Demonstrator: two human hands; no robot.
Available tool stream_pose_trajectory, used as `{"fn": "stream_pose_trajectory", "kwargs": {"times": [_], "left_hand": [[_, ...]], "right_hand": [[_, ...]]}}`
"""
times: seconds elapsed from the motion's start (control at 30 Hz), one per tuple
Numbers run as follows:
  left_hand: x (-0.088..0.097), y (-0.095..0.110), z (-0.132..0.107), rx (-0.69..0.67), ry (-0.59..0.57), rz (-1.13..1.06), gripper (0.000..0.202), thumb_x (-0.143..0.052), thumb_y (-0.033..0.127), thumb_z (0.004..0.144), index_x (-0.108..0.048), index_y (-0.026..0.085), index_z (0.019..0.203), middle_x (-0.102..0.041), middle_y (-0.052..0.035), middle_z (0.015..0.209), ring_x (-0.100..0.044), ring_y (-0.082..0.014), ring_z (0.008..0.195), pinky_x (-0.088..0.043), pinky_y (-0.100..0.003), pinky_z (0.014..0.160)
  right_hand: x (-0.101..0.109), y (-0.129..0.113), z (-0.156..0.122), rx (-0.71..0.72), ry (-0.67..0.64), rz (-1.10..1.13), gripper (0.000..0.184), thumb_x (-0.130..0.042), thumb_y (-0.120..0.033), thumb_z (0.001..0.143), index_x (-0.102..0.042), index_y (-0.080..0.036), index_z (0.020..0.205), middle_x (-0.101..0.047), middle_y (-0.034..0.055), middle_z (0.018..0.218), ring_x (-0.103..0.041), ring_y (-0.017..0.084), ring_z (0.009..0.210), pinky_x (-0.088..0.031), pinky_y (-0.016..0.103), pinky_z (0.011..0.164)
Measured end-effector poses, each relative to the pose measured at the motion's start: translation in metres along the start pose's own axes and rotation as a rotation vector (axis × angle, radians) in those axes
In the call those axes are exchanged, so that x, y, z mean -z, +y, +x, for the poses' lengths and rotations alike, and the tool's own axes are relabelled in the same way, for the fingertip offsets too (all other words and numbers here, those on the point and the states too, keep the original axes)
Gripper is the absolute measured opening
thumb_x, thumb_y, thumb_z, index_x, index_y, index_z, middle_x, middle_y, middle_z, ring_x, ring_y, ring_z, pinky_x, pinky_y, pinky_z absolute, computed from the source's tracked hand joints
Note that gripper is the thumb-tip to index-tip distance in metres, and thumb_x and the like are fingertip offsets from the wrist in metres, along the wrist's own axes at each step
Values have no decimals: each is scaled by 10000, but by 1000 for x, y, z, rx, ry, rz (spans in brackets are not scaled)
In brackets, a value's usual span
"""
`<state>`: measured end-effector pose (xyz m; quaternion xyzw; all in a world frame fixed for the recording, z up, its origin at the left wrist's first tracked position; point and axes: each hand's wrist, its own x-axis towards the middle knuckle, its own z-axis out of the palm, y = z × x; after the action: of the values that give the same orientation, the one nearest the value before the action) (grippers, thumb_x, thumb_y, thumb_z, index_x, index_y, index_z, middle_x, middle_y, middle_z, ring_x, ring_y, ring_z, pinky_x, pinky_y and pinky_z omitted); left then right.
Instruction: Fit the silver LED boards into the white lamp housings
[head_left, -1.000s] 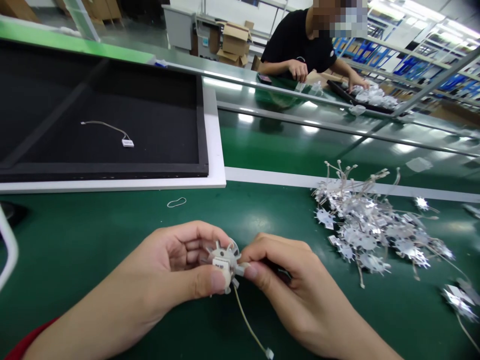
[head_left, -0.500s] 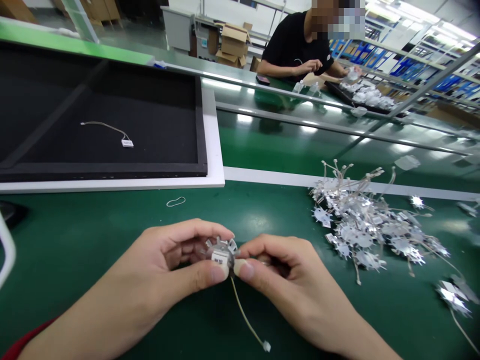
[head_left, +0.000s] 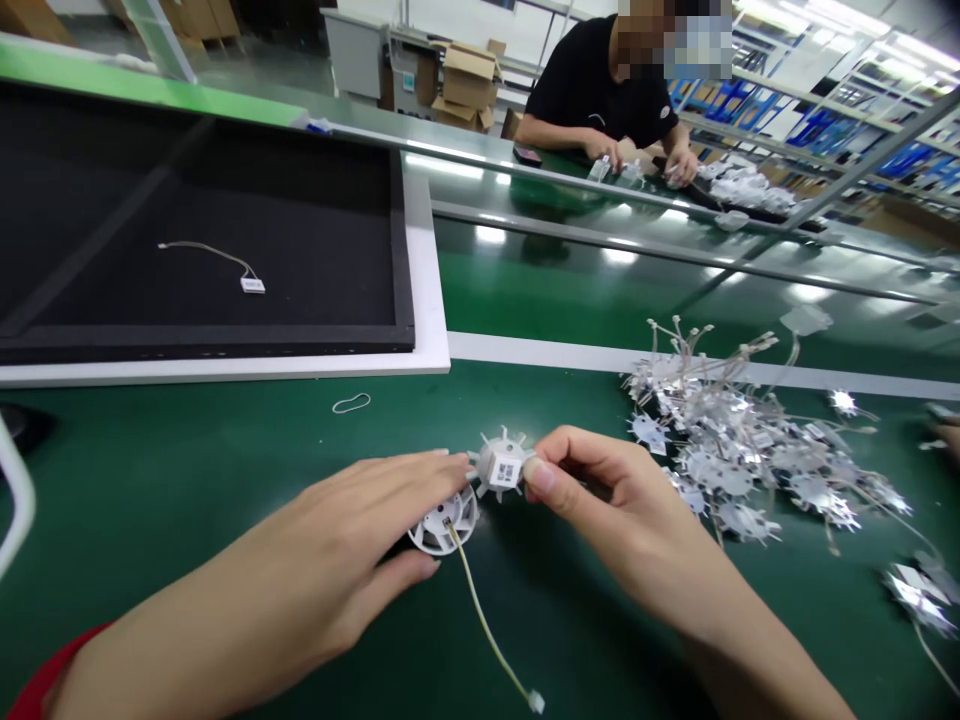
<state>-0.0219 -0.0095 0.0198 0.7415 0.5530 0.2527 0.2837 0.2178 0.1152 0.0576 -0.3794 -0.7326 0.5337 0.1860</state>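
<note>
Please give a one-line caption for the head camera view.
Left hand beside a wired white ring; right hand pinches a spiked, labelled white piece.

The code label [head_left: 508,472] on the white finned part [head_left: 487,462] is unreadably small.

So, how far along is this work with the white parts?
Looks done: one tagged wire lies on the black mat. In hand: the right hand holds a labelled white finned piece; the left hand rests on a wired white ring. Remaining: a heap of silvery wired pieces on the green bench.
</note>
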Motion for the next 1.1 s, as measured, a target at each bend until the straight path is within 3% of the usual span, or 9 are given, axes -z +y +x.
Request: {"fn": "stream_pose_trajectory", "kwargs": {"times": [0.1,0.17,0.27,0.33,0.47,0.57,0.73,0.9,1.1], "left_hand": [[-11,3,5,-6,77,18,476,-698,341,1047,-602,375,1512,-709,-35,1460,-689,-319,1312,-565,-433,1145],[-16,4,6,8,175,70,578,-766,475,1013,-562,355,1539,-728,-62,1385,-690,-355,1260,-572,-461,1100],[-19,2,5,-8,283,128,720,-668,700,1015,-442,360,1609,-699,-70,1411,-642,-374,1325,-526,-497,1147],[-17,2,5,-22,314,154,626,-589,717,1049,-474,368,1555,-664,-55,1465,-597,-356,1395,-467,-492,1217],[-10,5,6,-42,280,183,381,-539,617,1113,-601,361,1389,-662,-15,1455,-559,-302,1442,-361,-453,1315],[-4,4,5,-34,239,170,358,-511,624,1121,-640,378,1347,-662,3,1460,-542,-286,1476,-327,-456,1350],[5,0,3,-86,129,155,356,-649,550,1085,-635,381,1399,-674,-6,1473,-582,-298,1464,-306,-522,1370],[-2,4,4,10,217,100,412,-521,661,1102,-703,361,1316,-705,-15,1449,-588,-300,1461,-278,-507,1376],[-4,4,6,59,208,-26,378,-592,678,1068,-726,391,1273,-738,25,1397,-658,-275,1369,-271,-460,1371]], "right_hand": [[-2,-2,-2,22,-28,9,293,-643,-425,1018,-670,-225,806,-640,-11,799,-553,161,750,-410,304,705],[-4,-4,-2,19,-71,7,283,-639,-392,1015,-660,-226,787,-635,2,885,-580,170,818,-419,320,759],[-8,-4,-3,-42,-129,8,276,-633,-387,1000,-657,-223,779,-617,36,1043,-603,203,956,-434,357,853],[-11,-2,-3,-87,-154,13,276,-631,-401,997,-643,-225,785,-602,50,1103,-596,224,1022,-432,382,899],[-16,0,-4,-115,-181,16,269,-618,-403,1009,-610,-230,803,-596,48,1121,-576,236,1070,-405,416,981],[-17,0,-5,-125,-205,8,275,-613,-406,1019,-586,-233,806,-597,42,1116,-572,240,1074,-394,421,983],[-20,0,-7,-118,-208,-38,263,-600,-403,1034,-573,-238,831,-607,34,1096,-571,249,1073,-381,427,972],[-23,1,-8,-119,-167,-146,284,-618,-386,1044,-563,-231,813,-622,37,1058,-571,247,1019,-384,416,914],[-25,1,-6,-118,-160,-196,300,-612,-360,1058,-552,-224,797,-617,32,1041,-563,238,976,-379,405,876]]}}
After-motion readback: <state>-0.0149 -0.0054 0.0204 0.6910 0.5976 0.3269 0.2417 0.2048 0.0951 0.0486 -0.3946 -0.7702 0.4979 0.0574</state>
